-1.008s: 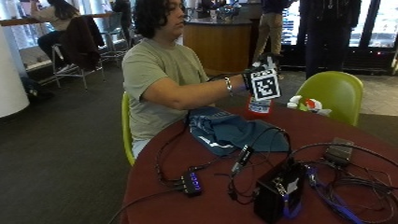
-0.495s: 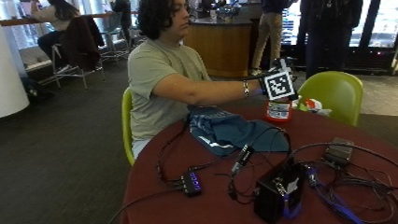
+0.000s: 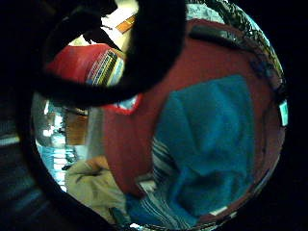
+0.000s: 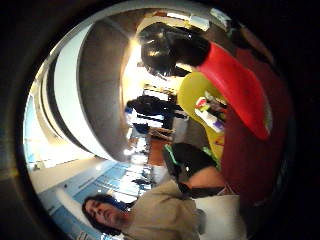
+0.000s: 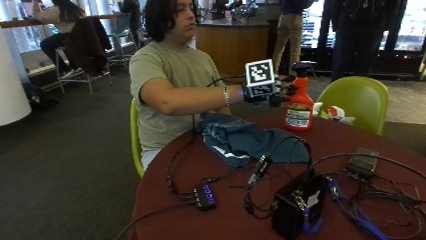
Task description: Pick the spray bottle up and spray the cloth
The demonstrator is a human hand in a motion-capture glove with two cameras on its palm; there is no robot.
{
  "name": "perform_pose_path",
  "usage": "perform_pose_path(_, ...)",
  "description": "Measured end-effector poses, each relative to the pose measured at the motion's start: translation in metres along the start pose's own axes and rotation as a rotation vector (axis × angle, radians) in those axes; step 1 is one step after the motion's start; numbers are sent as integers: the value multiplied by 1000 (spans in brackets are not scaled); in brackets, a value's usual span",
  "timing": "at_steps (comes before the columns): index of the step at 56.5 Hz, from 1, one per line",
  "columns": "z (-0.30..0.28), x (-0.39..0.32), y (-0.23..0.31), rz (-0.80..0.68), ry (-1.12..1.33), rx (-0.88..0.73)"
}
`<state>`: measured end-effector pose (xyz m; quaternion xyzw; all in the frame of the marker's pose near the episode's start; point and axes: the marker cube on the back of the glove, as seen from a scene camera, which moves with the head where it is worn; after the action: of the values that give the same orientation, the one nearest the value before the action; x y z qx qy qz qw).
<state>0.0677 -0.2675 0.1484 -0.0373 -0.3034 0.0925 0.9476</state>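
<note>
One object matters right now: the orange plastic spray bottle with a black trigger head (image 5: 299, 102), standing upright on the round dark-red tabletop (image 5: 219, 200), with the black-gloved right hand (image 5: 269, 91) up at its neck and head. From the outside view the fingers (image 5: 287, 90) look curled toward the neck just under the trigger, but I can't tell if they've actually closed on it or are only touching. In the little-finger palm view, the bottle's red body and label (image 3: 91, 65) sit right against the fingers; in the thumb-side view the bottle (image 4: 235, 85) also runs close past the palm, so the hand is at the bottle, and the base appears to be down on the tabletop. The crumpled blue cloth with pale stripes (image 5: 246, 140) lies on the tabletop on the palm side of the fingers, toward the person, near but apart from the bottle. Step in hand, as I read it: secure the grasp. To do it well, wrap the neck fully with the index finger free to reach the trigger, lift straight up so the base clears the tabletop, then turn the nozzle toward the cloth before squeezing. Risk: the bottle is tall, so a sideways pull at the head could tip it. Black cables and boxes (image 5: 299, 210) lie beyond the cloth; keep spray off them.
</note>
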Motion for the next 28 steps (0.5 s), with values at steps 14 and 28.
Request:
perform_pose_path(14,-60,-11,95,-74,227,-72)
perform_pose_path(28,-106,-9,186,-61,474,-144)
